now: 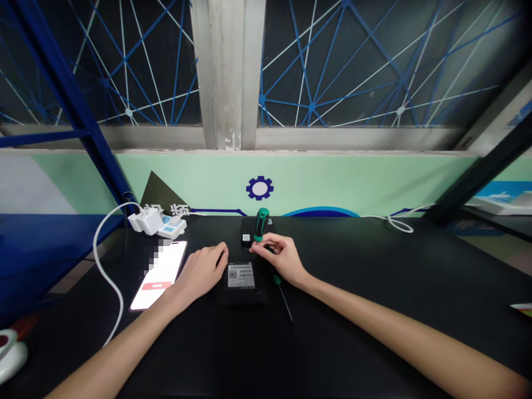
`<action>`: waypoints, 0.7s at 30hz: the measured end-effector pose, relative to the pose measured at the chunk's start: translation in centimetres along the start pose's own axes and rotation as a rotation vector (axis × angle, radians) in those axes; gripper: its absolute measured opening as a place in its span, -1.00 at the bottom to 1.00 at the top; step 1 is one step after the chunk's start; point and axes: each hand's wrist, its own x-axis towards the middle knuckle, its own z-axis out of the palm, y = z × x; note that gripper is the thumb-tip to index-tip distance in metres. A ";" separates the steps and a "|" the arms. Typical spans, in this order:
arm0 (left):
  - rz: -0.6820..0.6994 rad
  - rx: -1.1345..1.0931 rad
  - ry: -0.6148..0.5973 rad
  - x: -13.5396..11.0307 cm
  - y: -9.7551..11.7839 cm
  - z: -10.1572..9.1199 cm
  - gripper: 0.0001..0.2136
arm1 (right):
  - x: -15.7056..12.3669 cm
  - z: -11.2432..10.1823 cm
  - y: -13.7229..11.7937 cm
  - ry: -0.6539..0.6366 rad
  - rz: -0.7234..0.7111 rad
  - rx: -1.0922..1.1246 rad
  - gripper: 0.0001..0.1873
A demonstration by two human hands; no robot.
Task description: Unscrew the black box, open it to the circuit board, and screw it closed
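Observation:
A black, flat, square-cornered device (228,296) lies on the table with a white printed label (241,275) facing up. At its far left corner is my left hand (205,269), fingers curled in and thumb against the edge. My right hand (280,256) pinches a screwdriver (261,221) just below its green and black handle, which stands nearly upright. The shaft points down toward the device's far right corner; its tip is hard to make out. A second green-handled screwdriver (284,299) lies partly under my right hand, its shaft toward me.
Behind the device sits a black box (247,228) with a small white label. A lit phone (160,277) lies left, near a white charger plug (149,220) and power strip (171,227). A white cable (114,282) loops down. A white rounded object (12,357) stands at left.

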 end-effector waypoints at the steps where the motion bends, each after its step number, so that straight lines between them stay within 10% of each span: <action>1: -0.001 -0.003 -0.002 0.0 0.0 0.0 -0.79 | 0.0 0.0 0.0 -0.003 -0.004 -0.002 -0.73; 21: 0.004 -0.037 0.005 -0.1 -0.1 -0.1 -0.79 | -0.1 -0.2 -0.1 0.097 -0.020 0.062 -0.72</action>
